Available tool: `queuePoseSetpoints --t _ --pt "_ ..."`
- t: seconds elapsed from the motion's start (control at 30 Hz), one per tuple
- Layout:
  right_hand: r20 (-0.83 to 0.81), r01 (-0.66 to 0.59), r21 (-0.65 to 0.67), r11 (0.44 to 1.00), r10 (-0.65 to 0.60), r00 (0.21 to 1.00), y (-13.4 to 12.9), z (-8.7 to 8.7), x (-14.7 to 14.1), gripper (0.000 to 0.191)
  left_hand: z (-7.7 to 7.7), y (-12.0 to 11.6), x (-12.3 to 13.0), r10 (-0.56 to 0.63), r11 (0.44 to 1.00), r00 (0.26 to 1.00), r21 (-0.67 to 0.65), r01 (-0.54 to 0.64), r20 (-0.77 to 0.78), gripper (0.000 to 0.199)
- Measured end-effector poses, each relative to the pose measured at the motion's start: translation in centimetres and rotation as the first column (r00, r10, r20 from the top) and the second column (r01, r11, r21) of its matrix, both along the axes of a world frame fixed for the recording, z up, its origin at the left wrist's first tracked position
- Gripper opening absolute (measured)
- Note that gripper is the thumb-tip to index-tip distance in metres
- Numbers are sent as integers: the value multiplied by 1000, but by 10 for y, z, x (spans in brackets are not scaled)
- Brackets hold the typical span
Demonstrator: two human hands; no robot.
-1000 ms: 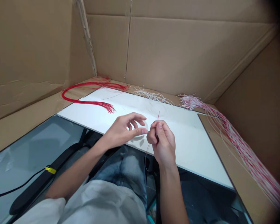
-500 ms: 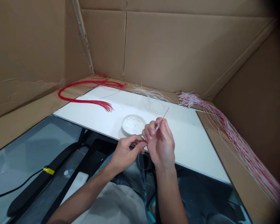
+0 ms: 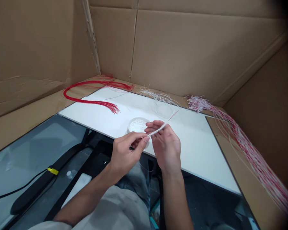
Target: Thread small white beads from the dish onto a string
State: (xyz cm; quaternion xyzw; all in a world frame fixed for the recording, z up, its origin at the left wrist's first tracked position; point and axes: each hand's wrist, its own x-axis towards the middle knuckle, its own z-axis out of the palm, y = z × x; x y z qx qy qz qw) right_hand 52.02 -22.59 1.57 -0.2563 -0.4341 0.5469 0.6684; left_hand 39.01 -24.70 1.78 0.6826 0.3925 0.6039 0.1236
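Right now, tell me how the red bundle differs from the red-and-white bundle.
The red bundle is one solid colour, while the red-and-white bundle mixes both colours. The red bundle bends in a tight curve at the back left, with its tail over the white board; the other sweeps down the right side, beside the board, on cardboard. The red one is gathered narrowly; the other spreads wider. Both are thin strands with loose, fanned ends.

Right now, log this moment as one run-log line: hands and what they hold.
Left hand: pinches white bead strand | Right hand: holds its other end | Nearby: dish of white beads on white board
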Motion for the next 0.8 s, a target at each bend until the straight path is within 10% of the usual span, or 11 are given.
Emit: queuePoseSetpoints --t 0.23,0.8 --pt "213 -8 98 995 -13 977 -11 -4 0 11 7 -4 -7 111 977 986 195 -86 -121 7" --pt "244 11 170 985 -53 968 -14 0 -2 9 9 -7 -8 56 993 998 105 -52 -35 4"
